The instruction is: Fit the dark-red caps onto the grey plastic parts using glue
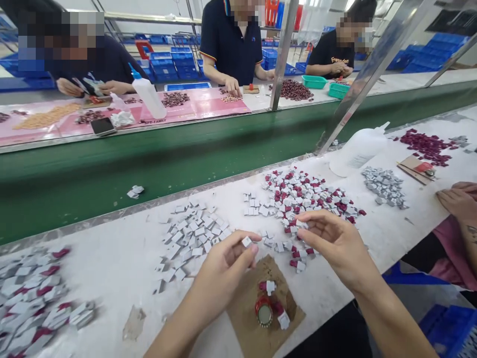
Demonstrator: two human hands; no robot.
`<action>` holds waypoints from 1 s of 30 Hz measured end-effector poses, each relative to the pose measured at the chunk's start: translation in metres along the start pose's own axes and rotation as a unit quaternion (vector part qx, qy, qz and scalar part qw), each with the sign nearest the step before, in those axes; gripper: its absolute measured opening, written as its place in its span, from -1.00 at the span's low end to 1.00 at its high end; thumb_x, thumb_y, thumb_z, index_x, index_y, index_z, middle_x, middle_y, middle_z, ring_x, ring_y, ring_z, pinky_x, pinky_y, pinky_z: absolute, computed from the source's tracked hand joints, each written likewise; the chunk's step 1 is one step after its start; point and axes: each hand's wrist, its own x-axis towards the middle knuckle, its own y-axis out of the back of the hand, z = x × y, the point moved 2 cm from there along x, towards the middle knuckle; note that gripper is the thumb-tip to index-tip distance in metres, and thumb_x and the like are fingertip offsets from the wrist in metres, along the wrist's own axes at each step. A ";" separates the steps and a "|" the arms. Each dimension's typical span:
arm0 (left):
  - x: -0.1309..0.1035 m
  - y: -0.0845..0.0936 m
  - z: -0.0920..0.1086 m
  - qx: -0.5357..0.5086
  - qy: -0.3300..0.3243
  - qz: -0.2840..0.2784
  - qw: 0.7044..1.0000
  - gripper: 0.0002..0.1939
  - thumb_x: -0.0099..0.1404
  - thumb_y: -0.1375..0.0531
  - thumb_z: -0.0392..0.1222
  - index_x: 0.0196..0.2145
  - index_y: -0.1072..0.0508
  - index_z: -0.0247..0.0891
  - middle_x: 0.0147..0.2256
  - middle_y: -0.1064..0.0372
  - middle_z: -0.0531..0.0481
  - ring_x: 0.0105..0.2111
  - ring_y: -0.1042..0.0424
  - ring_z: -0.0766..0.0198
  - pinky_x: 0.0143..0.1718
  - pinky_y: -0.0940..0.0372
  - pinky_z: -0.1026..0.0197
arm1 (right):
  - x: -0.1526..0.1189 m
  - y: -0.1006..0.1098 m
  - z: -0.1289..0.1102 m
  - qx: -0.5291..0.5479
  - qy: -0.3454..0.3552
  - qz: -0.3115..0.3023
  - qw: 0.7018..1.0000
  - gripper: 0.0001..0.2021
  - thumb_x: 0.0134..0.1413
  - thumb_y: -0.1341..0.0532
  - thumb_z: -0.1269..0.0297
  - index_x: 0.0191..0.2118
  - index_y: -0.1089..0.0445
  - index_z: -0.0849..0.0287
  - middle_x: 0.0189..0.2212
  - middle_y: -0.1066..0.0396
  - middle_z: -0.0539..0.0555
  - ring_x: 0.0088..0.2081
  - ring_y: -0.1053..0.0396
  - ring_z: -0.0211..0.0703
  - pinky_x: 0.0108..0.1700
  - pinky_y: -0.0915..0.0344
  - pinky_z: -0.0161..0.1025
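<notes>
My left hand (233, 261) pinches a small grey-white piece (247, 241) between thumb and forefinger, above the top of a brown cardboard sheet (246, 318). To its right, my right hand (330, 238) has a small pale piece (301, 224) between thumb and fingertips, over the edge of a pile of joined white and dark red pieces (309, 196). On the cardboard stands a red-rimmed bottle cap (264, 314), with a red-and-white piece (270, 287) above it and another (283, 319) at its right. Loose grey-white pieces (197, 231) lie beyond my left hand.
More grey and dark red pieces (33, 298) cover the near left. A white bottle (359, 149) and a metal post (365, 84) stand at the back right. A green belt (112, 174) separates the far table, where people work. A neighbour's hand (460, 201) is at right.
</notes>
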 end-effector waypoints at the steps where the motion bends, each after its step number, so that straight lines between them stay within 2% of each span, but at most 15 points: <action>1: -0.004 -0.007 0.001 -0.005 -0.006 0.015 1.000 -0.61 0.53 -0.23 0.20 0.06 -0.55 -0.12 -0.42 -0.42 0.07 -0.32 -0.47 0.12 -0.21 -0.34 0.13 | -0.007 -0.003 0.002 0.049 -0.008 -0.004 0.999 -0.81 0.21 -0.55 0.12 -0.11 -0.68 0.00 -0.15 -0.68 0.08 -0.23 -0.62 -0.12 -0.26 -0.57 -0.28; 4: -0.013 -0.030 0.004 -0.067 -0.034 0.058 0.996 -0.67 0.53 -0.27 0.12 0.06 -0.47 -0.11 -0.41 -0.40 0.11 -0.34 -0.48 0.17 -0.24 -0.36 0.17 | -0.027 -0.011 0.006 0.156 -0.016 -0.018 0.987 -0.83 0.29 -0.54 0.17 -0.05 -0.68 -0.05 -0.10 -0.72 0.06 -0.26 -0.65 -0.20 -0.23 -0.61 -0.34; 7: -0.022 -0.051 0.008 -0.128 -0.061 0.051 0.989 -0.72 0.55 -0.28 0.09 0.02 -0.47 -0.13 -0.35 -0.46 0.09 -0.34 -0.52 0.23 -0.22 -0.40 0.21 | -0.042 -0.013 0.008 0.201 -0.009 -0.024 0.979 -0.83 0.32 -0.53 0.20 -0.02 -0.66 -0.06 -0.02 -0.74 0.08 -0.17 -0.71 -0.17 -0.13 -0.65 -0.35; 9: -0.028 -0.062 0.010 -0.145 -0.069 0.040 0.986 -0.71 0.58 -0.28 0.09 0.06 -0.52 -0.13 -0.32 -0.49 0.06 -0.32 -0.55 0.25 -0.23 -0.41 0.24 | -0.051 -0.013 0.009 0.193 0.003 -0.033 0.981 -0.85 0.31 -0.53 0.21 -0.04 -0.67 -0.06 0.00 -0.74 0.09 -0.08 -0.72 -0.12 -0.07 -0.66 -0.35; 12: -0.036 -0.076 0.009 -0.169 -0.065 0.044 0.982 -0.68 0.58 -0.30 0.09 0.11 -0.55 -0.14 -0.37 -0.50 0.06 -0.39 -0.52 0.27 -0.34 -0.38 0.28 | -0.066 -0.013 0.008 0.143 0.041 -0.041 0.988 -0.90 0.35 -0.49 0.24 -0.07 -0.67 -0.07 0.05 -0.71 0.09 0.05 -0.71 -0.06 0.03 -0.66 -0.30; 15: -0.044 -0.086 0.003 -0.202 -0.048 0.057 0.977 -0.67 0.57 -0.31 0.11 0.02 -0.58 -0.21 -0.45 -0.49 0.05 -0.49 -0.46 0.30 -0.44 -0.31 0.31 | -0.084 -0.015 0.007 0.054 0.113 -0.038 0.991 -0.91 0.42 -0.42 0.30 -0.15 -0.67 -0.08 0.06 -0.67 0.08 0.16 -0.64 -0.05 0.14 -0.60 -0.28; 17: -0.050 -0.090 -0.002 -0.222 -0.048 0.074 0.971 -0.68 0.55 -0.33 0.08 -0.05 -0.59 -0.26 -0.49 -0.48 0.05 -0.50 -0.43 0.32 -0.41 -0.33 0.31 | -0.094 -0.015 0.011 0.023 0.130 -0.051 0.990 -0.89 0.46 -0.38 0.29 -0.15 -0.66 -0.07 0.08 -0.65 0.10 0.19 -0.61 -0.04 0.16 -0.59 -0.27; 18: -0.053 -0.090 -0.005 -0.228 -0.052 0.084 0.969 -0.69 0.54 -0.35 0.06 -0.07 -0.59 -0.27 -0.50 -0.47 0.05 -0.49 -0.42 0.33 -0.38 -0.35 0.31 | -0.097 -0.015 0.015 0.032 0.116 -0.057 0.991 -0.92 0.46 -0.37 0.26 -0.11 -0.65 -0.07 0.10 -0.64 0.11 0.20 -0.61 -0.02 0.15 -0.61 -0.26; 19: -0.056 -0.091 -0.008 -0.231 -0.058 0.093 0.967 -0.71 0.53 -0.36 0.04 -0.08 -0.60 -0.27 -0.50 -0.46 0.06 -0.47 -0.42 0.33 -0.35 -0.37 0.31 | -0.099 -0.014 0.019 0.053 0.090 -0.062 0.993 -0.93 0.46 -0.38 0.22 -0.04 -0.64 -0.07 0.11 -0.64 0.13 0.19 -0.63 0.00 0.13 -0.63 -0.25; 21: -0.064 -0.090 -0.013 -0.226 -0.068 0.109 0.966 -0.76 0.52 -0.37 -0.01 -0.09 -0.61 -0.27 -0.48 -0.46 0.06 -0.44 -0.45 0.32 -0.29 -0.40 0.30 | -0.101 -0.013 0.028 0.095 0.024 -0.074 0.992 -0.82 0.41 -0.43 0.13 0.05 -0.63 -0.04 0.06 -0.68 0.15 0.10 -0.68 0.04 0.03 -0.69 -0.25; 24: -0.075 -0.088 -0.019 -0.191 -0.077 0.115 0.972 -0.81 0.53 -0.36 -0.05 -0.10 -0.63 -0.24 -0.39 -0.52 0.02 -0.38 -0.51 0.27 -0.25 -0.43 0.26 | -0.100 -0.016 0.035 0.115 -0.036 -0.130 0.984 -0.75 0.31 -0.50 0.05 -0.03 -0.67 0.04 -0.10 -0.72 0.16 -0.09 -0.74 0.04 -0.14 -0.71 -0.28; 27: -0.085 -0.086 -0.027 -0.112 -0.077 0.118 0.984 -0.81 0.56 -0.33 -0.04 -0.08 -0.68 -0.18 -0.22 -0.62 -0.05 -0.30 -0.56 0.21 -0.18 -0.45 0.19 | -0.100 -0.020 0.035 0.126 -0.071 -0.169 0.975 -0.74 0.29 -0.51 0.01 -0.11 -0.69 0.08 -0.18 -0.72 0.16 -0.19 -0.73 0.03 -0.16 -0.72 -0.21; 29: -0.088 -0.084 -0.033 -0.089 -0.058 0.128 0.986 -0.80 0.56 -0.33 -0.02 -0.02 -0.67 -0.14 -0.17 -0.64 -0.05 -0.25 -0.59 0.17 -0.14 -0.47 0.15 | -0.100 -0.022 0.035 0.106 -0.070 -0.169 0.977 -0.76 0.31 -0.50 0.02 -0.12 -0.69 0.08 -0.19 -0.71 0.15 -0.20 -0.72 0.04 -0.14 -0.71 -0.17; 30: -0.090 -0.082 -0.037 -0.095 -0.044 0.141 0.984 -0.79 0.55 -0.34 -0.01 0.01 -0.64 -0.14 -0.20 -0.64 -0.03 -0.26 -0.61 0.15 -0.15 -0.48 0.13 | -0.100 -0.022 0.035 0.081 -0.049 -0.167 0.981 -0.78 0.31 -0.50 0.04 -0.12 -0.70 0.07 -0.19 -0.71 0.14 -0.18 -0.72 0.05 -0.14 -0.71 -0.15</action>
